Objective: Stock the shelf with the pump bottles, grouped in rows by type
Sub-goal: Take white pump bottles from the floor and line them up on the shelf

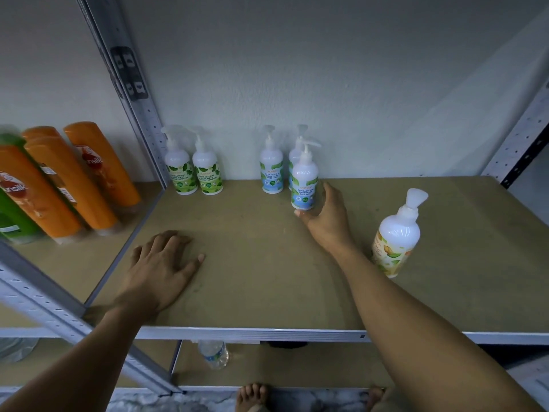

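My right hand (325, 217) grips the base of a blue-label pump bottle (304, 176) that stands on the brown shelf board (267, 278), just in front of two more blue-label bottles (271, 168) at the back wall. Two green-label pump bottles (193, 171) stand side by side at the back left. A larger yellow-label pump bottle (396, 236) stands alone at the right, beside my right forearm. My left hand (160, 266) lies flat on the board near the front left, holding nothing.
Orange shampoo bottles (74, 179) and a green one fill the neighbouring shelf bay at the left, behind a grey metal upright (139, 108). Another upright (523, 138) stands at the right. A clear water bottle (214, 353) lies on the lower shelf. Bare feet show below.
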`<state>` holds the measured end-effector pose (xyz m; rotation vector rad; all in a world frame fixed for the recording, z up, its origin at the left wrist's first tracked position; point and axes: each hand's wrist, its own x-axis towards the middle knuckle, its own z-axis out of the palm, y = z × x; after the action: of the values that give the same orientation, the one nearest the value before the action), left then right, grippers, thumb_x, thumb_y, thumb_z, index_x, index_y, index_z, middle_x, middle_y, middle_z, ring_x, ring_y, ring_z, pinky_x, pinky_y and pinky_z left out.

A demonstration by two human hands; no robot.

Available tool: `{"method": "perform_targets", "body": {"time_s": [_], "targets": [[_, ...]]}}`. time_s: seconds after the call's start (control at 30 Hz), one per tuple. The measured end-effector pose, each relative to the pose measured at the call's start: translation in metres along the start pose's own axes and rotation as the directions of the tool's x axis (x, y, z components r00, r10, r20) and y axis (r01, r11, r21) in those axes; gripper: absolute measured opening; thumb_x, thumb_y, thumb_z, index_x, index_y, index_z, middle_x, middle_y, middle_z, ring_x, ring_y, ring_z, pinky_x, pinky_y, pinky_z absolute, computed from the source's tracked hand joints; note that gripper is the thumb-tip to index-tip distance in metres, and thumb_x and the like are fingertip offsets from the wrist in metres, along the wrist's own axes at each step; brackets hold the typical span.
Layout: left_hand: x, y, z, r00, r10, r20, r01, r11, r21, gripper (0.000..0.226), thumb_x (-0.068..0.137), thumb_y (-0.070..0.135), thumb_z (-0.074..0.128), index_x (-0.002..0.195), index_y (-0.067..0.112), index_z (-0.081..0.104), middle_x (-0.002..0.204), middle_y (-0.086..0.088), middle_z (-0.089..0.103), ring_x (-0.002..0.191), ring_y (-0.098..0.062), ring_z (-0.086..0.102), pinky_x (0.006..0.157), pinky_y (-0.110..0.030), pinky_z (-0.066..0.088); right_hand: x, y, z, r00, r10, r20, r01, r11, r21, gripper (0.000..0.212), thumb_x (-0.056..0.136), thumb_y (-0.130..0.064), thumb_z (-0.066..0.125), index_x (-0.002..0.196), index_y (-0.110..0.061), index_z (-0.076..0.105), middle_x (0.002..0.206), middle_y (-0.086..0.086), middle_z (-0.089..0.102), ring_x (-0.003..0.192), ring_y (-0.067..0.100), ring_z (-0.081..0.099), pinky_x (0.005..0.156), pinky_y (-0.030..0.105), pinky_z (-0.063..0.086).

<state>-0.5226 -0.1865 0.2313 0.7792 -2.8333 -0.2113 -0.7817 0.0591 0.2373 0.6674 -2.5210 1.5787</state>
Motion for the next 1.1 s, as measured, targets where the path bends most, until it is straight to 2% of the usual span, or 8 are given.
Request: {"method": "perform_targets", "body": {"time_s": [0.07, 0.17, 0.3, 0.47, 0.57, 0.67, 0.87, 1.1], "targets": [[-0.001, 0.000, 0.000, 1.000, 0.000, 0.003, 0.000, 1.000, 0.009, 0.074, 0.089, 0.083, 0.022, 0.145, 0.039, 0.038, 0.153, 0.005, 0.038, 0.143, -0.021, 0.033, 0.117, -0.047, 0.024, -0.030, -0.002, -0.011, 0.998, -0.065, 0.027, 0.066, 0.995, -0.071, 0.085, 0.081, -0.032, 0.082, 0.151, -0.012, 0.035, 0.151, 0.006, 0.037, 0.138, 0.016, 0.038, 0.105, 0.014, 0.027], [-0.001, 0.002, -0.002, 0.999, -0.017, 0.028, 0.017, 1.000, 0.009, 0.081, 0.088, 0.083, 0.020, 0.154, 0.035, 0.030, 0.160, 0.002, 0.031, 0.148, -0.023, 0.026, 0.120, -0.047, 0.020, -0.079, -0.006, -0.035, 0.991, -0.070, 0.111, 0.079, 0.993, -0.085, 0.076, 0.081, -0.038, 0.081, 0.146, -0.020, 0.046, 0.149, 0.001, 0.043, 0.138, 0.014, 0.040, 0.115, 0.031, 0.034], [-0.003, 0.005, -0.006, 0.995, -0.024, 0.099, 0.025, 1.000, -0.003, 0.088, 0.081, 0.085, 0.008, 0.156, 0.042, 0.025, 0.167, 0.005, 0.017, 0.154, -0.018, 0.011, 0.122, -0.047, 0.010, -0.134, -0.011, -0.076, 0.986, -0.084, 0.144, 0.082, 0.996, 0.022, 0.042, 0.081, -0.024, 0.082, 0.121, -0.024, 0.069, 0.118, -0.010, 0.065, 0.111, 0.001, 0.060, 0.094, 0.025, 0.051], [-0.008, 0.011, -0.011, 0.987, -0.068, 0.145, 0.067, 0.998, 0.007, 0.077, 0.091, 0.080, 0.014, 0.157, 0.042, 0.020, 0.168, 0.007, 0.011, 0.155, -0.015, 0.005, 0.123, -0.049, 0.008, -0.154, 0.006, -0.127, 0.995, 0.068, -0.071, -0.065, 0.997, 0.047, 0.020, 0.081, -0.014, 0.082, 0.096, -0.021, 0.072, 0.088, -0.009, 0.072, 0.080, 0.001, 0.066, 0.075, 0.012, 0.050], [-0.015, 0.020, -0.010, 0.977, -0.143, 0.158, 0.144, 0.990, 0.004, 0.070, 0.096, 0.074, 0.017, 0.157, 0.041, 0.020, 0.168, 0.006, 0.010, 0.155, -0.020, 0.005, 0.121, -0.054, 0.009, -0.145, 0.016, -0.143, 0.977, 0.119, -0.178, -0.116, 0.993, 0.027, 0.023, 0.080, -0.010, 0.080, 0.096, -0.018, 0.066, 0.088, -0.008, 0.070, 0.077, 0.000, 0.064, 0.075, 0.014, 0.050], [-0.023, 0.042, -0.007, 0.953, -0.253, 0.169, 0.260, 0.966, -0.017, 0.062, 0.101, 0.063, 0.017, 0.157, 0.037, 0.022, 0.169, 0.003, 0.008, 0.155, -0.025, 0.002, 0.121, -0.059, 0.005, -0.136, 0.025, -0.147, 0.965, 0.152, -0.213, -0.153, 0.988, 0.012, 0.038, 0.076, -0.009, 0.081, 0.103, -0.019, 0.056, 0.102, 0.000, 0.066, 0.080, 0.006, 0.064, 0.077, 0.028, 0.052], [-0.051, 0.084, 0.001, 0.961, -0.246, 0.128, 0.249, 0.968, -0.005, 0.057, 0.103, 0.053, 0.019, 0.157, 0.036, 0.022, 0.169, 0.007, 0.006, 0.155, -0.019, 0.002, 0.122, -0.055, 0.004, -0.122, 0.027, -0.147, 0.981, 0.182, -0.067, -0.182, 0.983, 0.011, 0.062, 0.079, -0.009, 0.078, 0.134, -0.021, 0.051, 0.114, -0.002, 0.065, 0.097, 0.014, 0.065, 0.083, 0.027, 0.046], [-0.050, 0.114, 0.006, 0.970, -0.177, 0.165, 0.181, 0.983, -0.010, 0.063, 0.100, 0.062, 0.023, 0.157, 0.037, 0.022, 0.168, 0.012, 0.005, 0.155, -0.017, -0.001, 0.119, -0.060, -0.001, -0.111, 0.026, -0.144, 0.978, 0.207, 0.028, -0.208, 0.978, 0.027, 0.056, 0.082, -0.012, 0.076, 0.131, -0.025, 0.052, 0.110, -0.010, 0.066, 0.101, 0.013, 0.064, 0.080, 0.024, 0.044]]}}
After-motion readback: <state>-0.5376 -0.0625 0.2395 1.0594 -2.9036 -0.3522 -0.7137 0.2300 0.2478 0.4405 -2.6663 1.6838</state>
